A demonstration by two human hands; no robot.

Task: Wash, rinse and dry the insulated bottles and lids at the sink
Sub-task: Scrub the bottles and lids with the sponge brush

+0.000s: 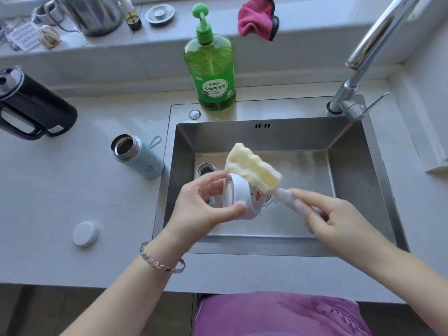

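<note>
White lid [238, 198] is gripped by your left fingers [232, 209] above the sink [351, 185], tipped sideways so the yellow sponge brush [254, 170], its handle pinched in your right fingers [312, 195], can scrub it; the open blue bottle [143, 158] stands on the table [60, 195] alongside

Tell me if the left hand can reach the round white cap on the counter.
Probably not yet: the left hand grips a white lid over the sink, though nothing stands between it and the cap.
</note>
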